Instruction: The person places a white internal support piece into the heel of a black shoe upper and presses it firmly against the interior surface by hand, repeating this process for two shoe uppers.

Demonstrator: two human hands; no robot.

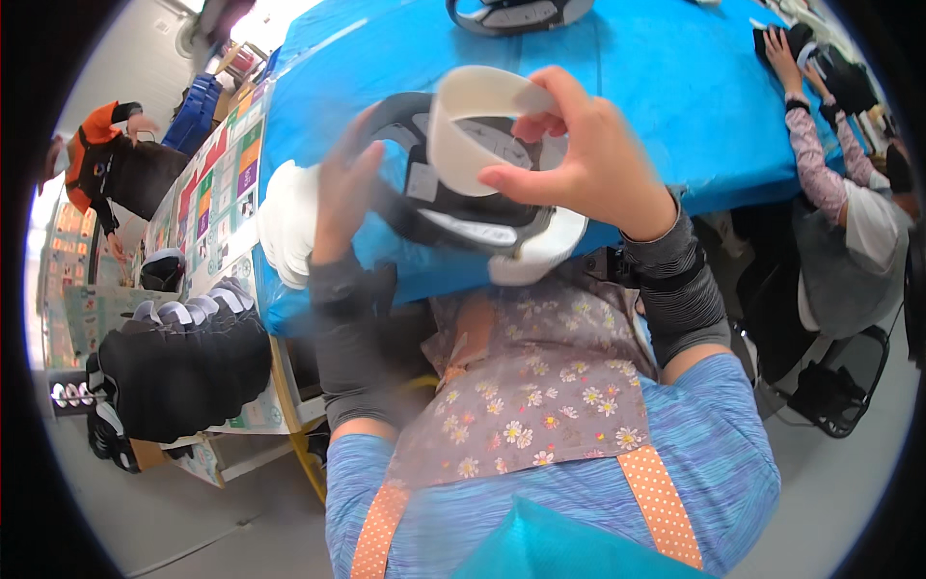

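Note:
A black shoe (453, 207) with a white sole lies tilted above my lap, at the near edge of the blue-covered table (656, 77). My left hand (342, 188) grips the shoe's side at the left. My right hand (584, 154) pinches a bent white insole (473, 121) just above the shoe's opening. Grey sleeve covers reach both wrists. The picture is blurred around the left hand.
A stack of white insoles (285, 227) sits at the table's left edge. Several black shoes (183, 357) stand in a row on a rack to my left. Another shoe (516, 14) lies far across the table. A co-worker (839, 174) sits at right; another person (106, 154) stands far left.

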